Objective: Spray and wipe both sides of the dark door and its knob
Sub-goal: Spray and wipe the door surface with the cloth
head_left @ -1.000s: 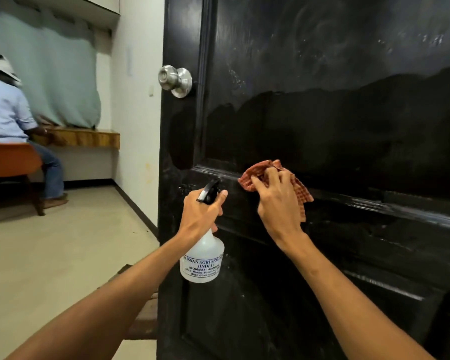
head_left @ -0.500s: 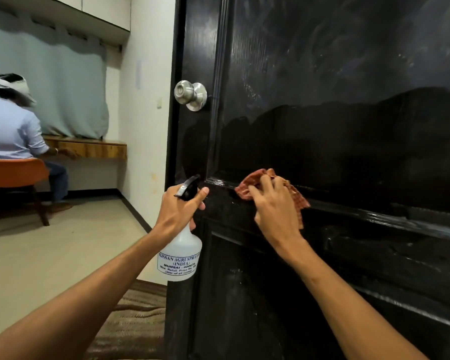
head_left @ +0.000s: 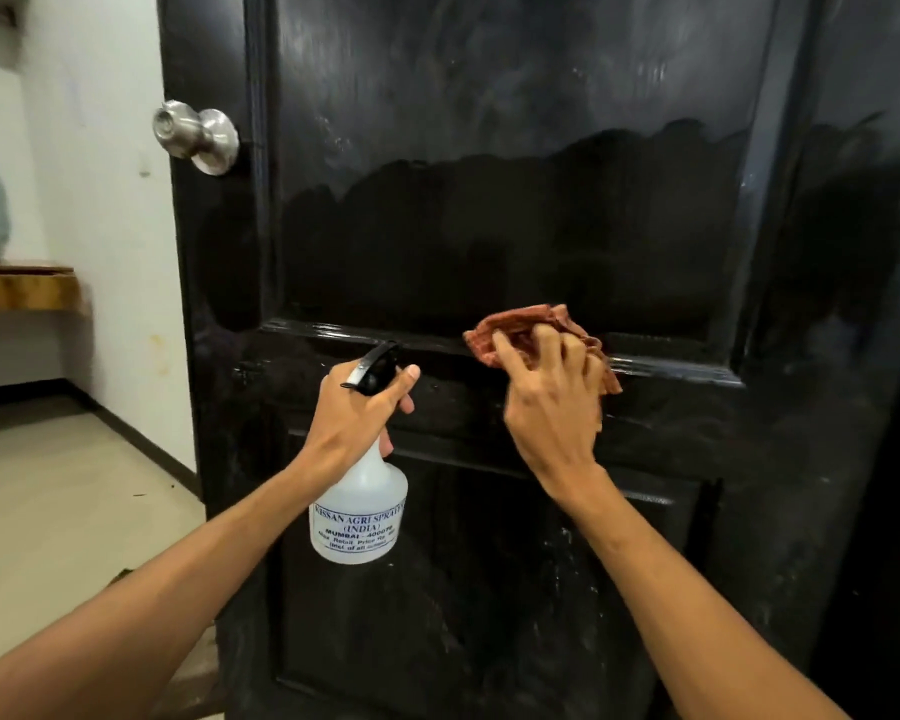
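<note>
Two hands work at the door (head_left: 489,226). My left hand (head_left: 354,418) grips the sprayer (head_left: 359,517) by its neck, just off the mid rail. My right hand (head_left: 552,407) clutches the cloth (head_left: 515,330) against the panel moulding. Knob (head_left: 196,135): upper left, untouched.

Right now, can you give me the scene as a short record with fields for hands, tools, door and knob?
left hand: grips the spray bottle by its neck, nozzle toward the door
right hand: holds the reddish cloth against the moulding under the upper panel
door: upper panel hazy above, glossy below
knob: silver, at the door's left edge, untouched
</note>
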Tool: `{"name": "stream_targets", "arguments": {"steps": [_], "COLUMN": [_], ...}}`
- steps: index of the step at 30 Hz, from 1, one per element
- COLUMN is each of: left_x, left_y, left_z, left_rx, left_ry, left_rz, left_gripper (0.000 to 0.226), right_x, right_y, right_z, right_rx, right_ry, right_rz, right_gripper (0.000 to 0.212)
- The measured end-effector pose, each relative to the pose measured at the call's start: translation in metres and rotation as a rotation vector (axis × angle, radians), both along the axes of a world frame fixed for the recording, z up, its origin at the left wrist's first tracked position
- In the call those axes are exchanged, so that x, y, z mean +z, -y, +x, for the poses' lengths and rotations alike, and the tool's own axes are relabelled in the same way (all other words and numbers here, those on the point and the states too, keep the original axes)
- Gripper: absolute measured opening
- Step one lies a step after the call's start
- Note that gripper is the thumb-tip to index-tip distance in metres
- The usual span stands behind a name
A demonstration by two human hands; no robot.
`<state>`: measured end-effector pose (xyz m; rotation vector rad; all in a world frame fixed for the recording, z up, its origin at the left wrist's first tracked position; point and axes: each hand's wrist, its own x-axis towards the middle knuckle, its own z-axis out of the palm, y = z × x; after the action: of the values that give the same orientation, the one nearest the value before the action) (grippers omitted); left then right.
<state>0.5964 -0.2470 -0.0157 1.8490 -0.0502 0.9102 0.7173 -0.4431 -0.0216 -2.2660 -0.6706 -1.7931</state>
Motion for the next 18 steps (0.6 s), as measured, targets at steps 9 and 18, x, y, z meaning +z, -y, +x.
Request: {"name": "stream_targets", "arguments": {"steps": [9,18], "left_x": [-0.003,-0.01], "left_y": [0.072,0.144], "left_z": [0.007,0.024], "left_rx": [-0.126,-0.244], "left_ry": [-0.042,-0.059], "left_rz": [0.023,0.028], "left_gripper": [0.033,0.03], "right_x": [-0.015,-0.01], "right_y": [0.107,0.133], "right_z": [0.009,0.019], "right_rx": [-0.069,-0.02], "right_ry": [0.041,0.105], "right_rz": [0.303,0.138], "right_gripper": [0.05,0.051]}}
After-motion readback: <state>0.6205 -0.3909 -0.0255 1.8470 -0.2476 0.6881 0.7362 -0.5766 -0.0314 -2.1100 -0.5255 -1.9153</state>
